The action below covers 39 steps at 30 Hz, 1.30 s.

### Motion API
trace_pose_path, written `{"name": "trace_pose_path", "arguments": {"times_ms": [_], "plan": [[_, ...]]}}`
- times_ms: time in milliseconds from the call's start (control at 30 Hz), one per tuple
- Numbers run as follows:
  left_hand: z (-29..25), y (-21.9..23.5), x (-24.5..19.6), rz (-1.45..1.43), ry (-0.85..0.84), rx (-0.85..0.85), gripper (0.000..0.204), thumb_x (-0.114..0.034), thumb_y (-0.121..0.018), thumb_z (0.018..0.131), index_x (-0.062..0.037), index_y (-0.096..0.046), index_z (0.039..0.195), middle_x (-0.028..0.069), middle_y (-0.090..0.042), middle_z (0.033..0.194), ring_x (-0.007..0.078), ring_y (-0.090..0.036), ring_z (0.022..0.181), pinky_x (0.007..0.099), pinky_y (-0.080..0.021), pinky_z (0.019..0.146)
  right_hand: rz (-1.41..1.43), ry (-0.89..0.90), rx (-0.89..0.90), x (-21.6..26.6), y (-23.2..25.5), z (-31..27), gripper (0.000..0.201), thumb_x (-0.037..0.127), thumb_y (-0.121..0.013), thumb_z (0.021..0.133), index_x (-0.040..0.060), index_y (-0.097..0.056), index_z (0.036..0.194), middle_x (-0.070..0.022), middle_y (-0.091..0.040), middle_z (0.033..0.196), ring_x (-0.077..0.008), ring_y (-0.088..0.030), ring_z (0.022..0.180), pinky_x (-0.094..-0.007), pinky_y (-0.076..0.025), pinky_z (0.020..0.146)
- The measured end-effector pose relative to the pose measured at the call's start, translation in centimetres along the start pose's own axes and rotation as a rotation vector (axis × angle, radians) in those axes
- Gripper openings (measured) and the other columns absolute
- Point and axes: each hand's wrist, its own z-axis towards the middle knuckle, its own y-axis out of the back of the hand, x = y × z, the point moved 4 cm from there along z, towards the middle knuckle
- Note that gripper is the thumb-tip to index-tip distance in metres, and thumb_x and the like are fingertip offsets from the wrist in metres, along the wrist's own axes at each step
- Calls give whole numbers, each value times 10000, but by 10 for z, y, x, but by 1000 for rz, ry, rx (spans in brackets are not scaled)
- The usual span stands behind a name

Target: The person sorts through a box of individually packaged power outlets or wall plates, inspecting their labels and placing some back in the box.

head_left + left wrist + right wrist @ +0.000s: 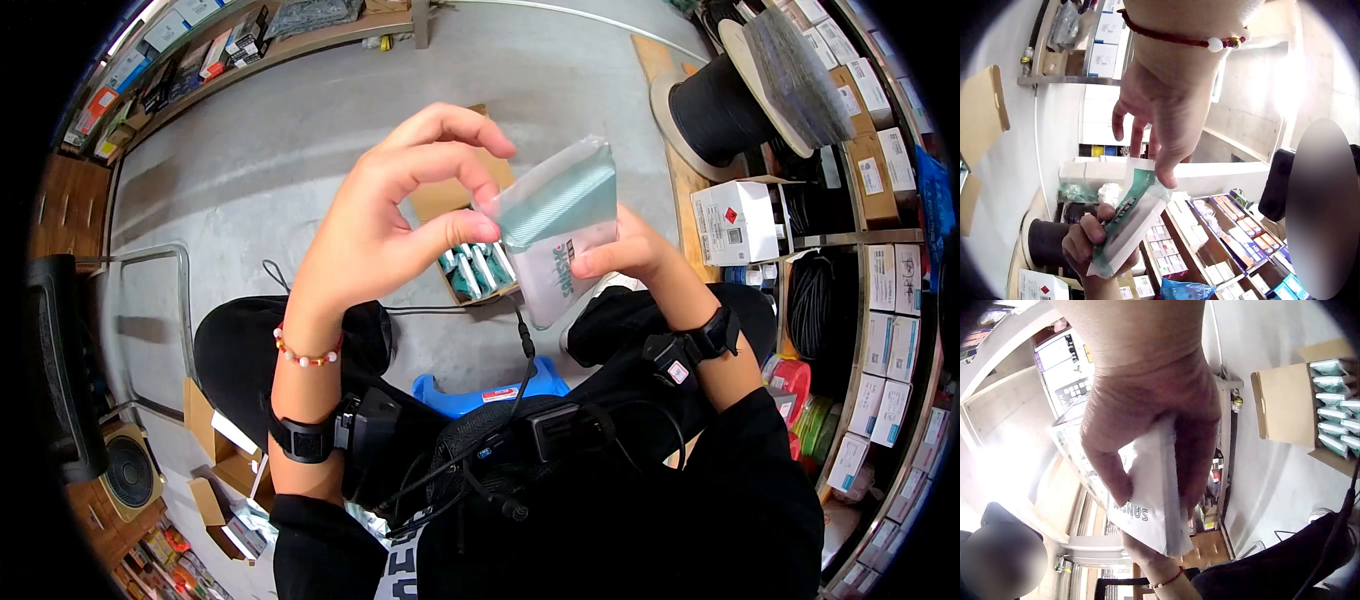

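Observation:
A flat, clear-plastic packet point(560, 225) with a green striped band and a white printed part is held up in front of the body. My right hand point(640, 250) grips its right side, thumb across the printed face. At its upper left edge, the thumb and index finger of my left hand point(390, 205) pinch the plastic, the other fingers lifted away. The left wrist view shows the packet point(1132, 219) with the left thumb at its top corner. In the right wrist view the white face of the packet point(1147, 487) sits between right thumb and fingers.
Below the hands an open cardboard box point(475, 290) holds several similar green-and-white packets on the floor. A blue plastic stool point(440, 400) stands between the legs. Shelves with boxes point(880, 340) and a black cable reel point(725, 105) line the right side. Cables point(525, 345) hang in front.

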Motion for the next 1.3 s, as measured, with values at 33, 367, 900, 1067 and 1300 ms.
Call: {"name": "trace_pose_path", "arguments": {"times_ms": [33, 367, 900, 1067, 1300], "plan": [[-1, 0, 0, -39, 18, -5, 195, -188, -673, 660, -35, -555, 683, 87, -507, 1011, 190, -471, 952, 302, -342, 854, 19, -8, 1, 1, -2, -1, 696, 125, -703, 594, 11, -381, 1200, -97, -502, 1098, -179, -462, 1020, -302, -355, 875], [-2, 15, 2, -49, 1, -235, 114, -141, -614, 733, -30, -600, 711, 81, -542, 969, 180, -497, 924, 300, -368, 823, 49, 1, -1, -2, 3, -5, 653, 124, -687, 601, 7, -406, 1179, -106, -519, 1084, -190, -485, 1002, -304, -367, 865], [1, 8, -8, 307, -91, -172, 138, -76, -650, 640, -1, -534, 642, 85, -566, 872, 235, -525, 916, 368, -393, 845, 107, 17, -40, -2, 3, -2, 652, 153, -685, 603, 11, -413, 1179, -115, -519, 1090, -206, -491, 1007, -321, -373, 868], [2, 9, -9, 317, -137, -246, 102, 18, -597, 607, -19, -530, 675, 54, -581, 772, 225, -532, 774, 297, -397, 716, 9, 74, -123, 2, 3, 0, 636, 155, -703, 625, 12, -417, 1174, -101, -514, 1086, -186, -478, 1007, -320, -369, 875], [-2, 10, -8, 424, -20, -236, 92, 23, -580, 640, -30, -532, 698, 50, -575, 694, 208, -539, 701, 295, -403, 661, -66, 108, -223, 6, 6, 0, 589, 131, -716, 645, 11, -434, 1148, -91, -532, 1053, -166, -502, 966, -297, -397, 842]]}}
